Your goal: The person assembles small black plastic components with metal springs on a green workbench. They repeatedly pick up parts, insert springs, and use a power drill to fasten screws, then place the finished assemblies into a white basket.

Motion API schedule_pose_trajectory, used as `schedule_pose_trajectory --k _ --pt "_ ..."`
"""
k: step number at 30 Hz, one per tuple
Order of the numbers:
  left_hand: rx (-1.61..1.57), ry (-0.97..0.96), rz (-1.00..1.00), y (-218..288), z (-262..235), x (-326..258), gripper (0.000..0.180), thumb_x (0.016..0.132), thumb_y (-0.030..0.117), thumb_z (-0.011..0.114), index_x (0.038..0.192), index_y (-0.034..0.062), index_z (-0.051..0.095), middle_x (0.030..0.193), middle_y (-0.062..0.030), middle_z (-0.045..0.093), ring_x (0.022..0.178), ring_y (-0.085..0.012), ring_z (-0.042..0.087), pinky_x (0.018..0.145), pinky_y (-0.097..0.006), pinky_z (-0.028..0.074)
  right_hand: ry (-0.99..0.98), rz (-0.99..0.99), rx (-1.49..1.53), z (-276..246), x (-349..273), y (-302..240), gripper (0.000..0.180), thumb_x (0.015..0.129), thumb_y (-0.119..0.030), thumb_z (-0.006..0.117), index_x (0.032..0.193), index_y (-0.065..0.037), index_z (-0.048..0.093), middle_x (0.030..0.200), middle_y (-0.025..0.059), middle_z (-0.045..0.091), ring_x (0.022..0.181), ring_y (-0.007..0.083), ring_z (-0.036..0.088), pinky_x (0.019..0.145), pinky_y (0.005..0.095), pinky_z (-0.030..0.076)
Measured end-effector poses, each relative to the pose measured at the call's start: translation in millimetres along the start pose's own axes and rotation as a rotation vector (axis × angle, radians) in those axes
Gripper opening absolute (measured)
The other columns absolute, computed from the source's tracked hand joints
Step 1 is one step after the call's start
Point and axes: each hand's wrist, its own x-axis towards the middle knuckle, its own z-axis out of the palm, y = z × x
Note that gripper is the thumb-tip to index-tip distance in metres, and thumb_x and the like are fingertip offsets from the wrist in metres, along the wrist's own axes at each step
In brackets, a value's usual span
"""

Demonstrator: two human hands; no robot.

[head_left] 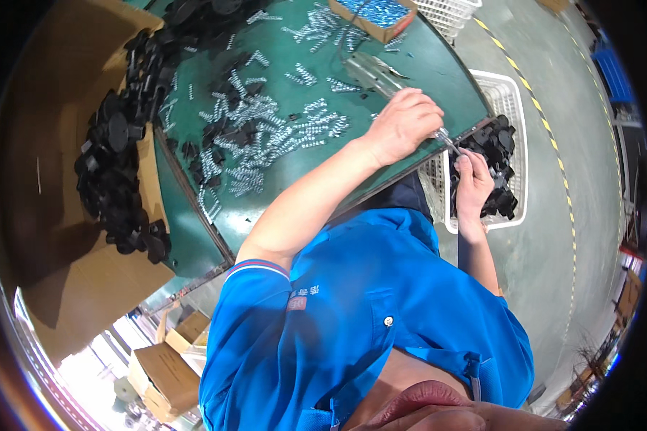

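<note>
My left hand [404, 128] is wrapped around a powered screwdriver [372, 74] with a grey, shiny body. Its thin metal shaft [447, 139] points down and right past the table's edge. At the tip of that shaft, my right hand [474, 179] has its fingers pinched together; whatever they hold is too small and covered to make out. Both hands are close together over the near right corner of the green table [302, 172]. Loose metal springs [266, 122] lie spread over the tabletop to the left of my left hand, mixed with small black pieces [219, 133].
A white plastic basket [522, 144] with black plastic parts [501, 154] stands beside the table, below my right hand. A cardboard tray [388, 32] of small blue pieces sits at the far edge. Black round parts [115, 172] lie heaped on cardboard [86, 280] at the left.
</note>
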Motion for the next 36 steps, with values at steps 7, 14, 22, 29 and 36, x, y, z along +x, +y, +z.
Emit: schedule_pose_trajectory --k 7,14,22,29,36 --pt "-0.035 0.051 -0.006 2 -2 -2 0.018 0.075 0.014 0.069 0.091 0.0104 0.063 0.106 -0.0027 0.067 0.108 -0.0233 0.060 0.103 -0.046 0.041 0.017 -0.003 0.133 4 -8 10 0.017 0.095 0.000 0.056 0.107 0.007 0.067 0.092 0.0088 0.066 0.079 0.0127 0.062 0.073 0.0243 0.049" --pt "-0.054 0.059 -0.017 2 -3 -3 0.014 0.077 0.015 0.068 0.088 0.0101 0.061 0.107 -0.0029 0.067 0.109 -0.0238 0.060 0.105 -0.047 0.041 0.028 -0.126 -0.176 5 -3 11 0.018 0.090 -0.005 0.065 0.106 0.004 0.069 0.091 0.0110 0.068 0.082 0.0179 0.067 0.073 0.0297 0.052" --pt "0.193 -0.184 0.149 21 -60 -60 0.014 0.077 0.017 0.060 0.089 0.0105 0.060 0.108 -0.0059 0.064 0.114 -0.0243 0.057 0.108 -0.047 0.040 0.031 -0.703 -0.573 -15 21 -23 0.041 0.077 -0.008 0.073 0.118 -0.001 0.066 0.112 0.0179 0.064 0.102 0.0335 0.062 0.089 0.0395 0.050" --pt "0.422 -0.080 -0.118 27 -130 -110 0.017 0.077 0.016 0.062 0.092 0.0097 0.067 0.106 -0.0058 0.065 0.114 -0.0241 0.058 0.108 -0.046 0.040 -0.486 -1.138 -0.230 184 66 -171 0.021 0.082 -0.007 0.069 0.104 -0.008 0.068 0.097 0.0084 0.066 0.085 0.0287 0.065 0.071 0.0360 0.053" --pt "-0.177 0.292 -0.812 85 -163 -159 0.040 0.082 -0.006 0.066 0.120 0.0064 0.066 0.094 -0.0069 0.058 0.085 -0.0185 0.057 0.073 -0.030 0.048 -0.605 -1.067 -0.756 385 127 -153 0.030 0.084 -0.009 0.061 0.113 -0.009 0.068 0.118 0.0099 0.063 0.110 0.0292 0.060 0.089 0.0422 0.053"
